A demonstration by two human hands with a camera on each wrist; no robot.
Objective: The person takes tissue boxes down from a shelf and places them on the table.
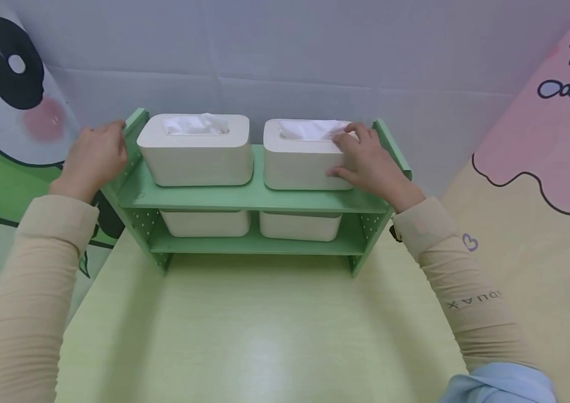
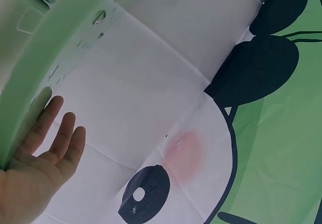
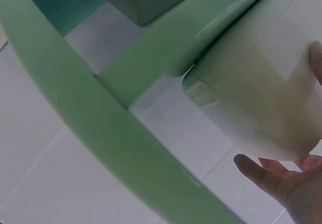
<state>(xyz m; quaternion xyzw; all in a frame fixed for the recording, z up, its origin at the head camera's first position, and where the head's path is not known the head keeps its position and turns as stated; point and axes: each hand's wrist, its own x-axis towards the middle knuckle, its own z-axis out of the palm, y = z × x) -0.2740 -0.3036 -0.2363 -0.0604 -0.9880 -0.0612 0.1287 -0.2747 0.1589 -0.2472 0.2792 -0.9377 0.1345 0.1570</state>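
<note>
A small green two-tier shelf [image 1: 199,197] stands on the pale table, with two white tissue boxes side by side on its upper board. My left hand [image 1: 94,159] holds the upper edge of the shelf's left side panel [image 1: 136,131]; in the left wrist view several fingers [image 2: 65,133] extend along its outer side, the thumb hidden. At the right-hand tissue box [image 1: 295,168], my right hand [image 1: 368,159] has its thumb against the front and its fingers over the right end of the top. White tissue shows in the slots of that box and the left tissue box [image 1: 196,165].
Below, on the lower board, sit two more white boxes, the left one [image 1: 204,224] and the right one [image 1: 300,225], their tops hidden by the upper board. The right side panel [image 1: 393,148] rises close to my right hand. Behind is a pale cloth backdrop [image 1: 285,56] with cartoon prints.
</note>
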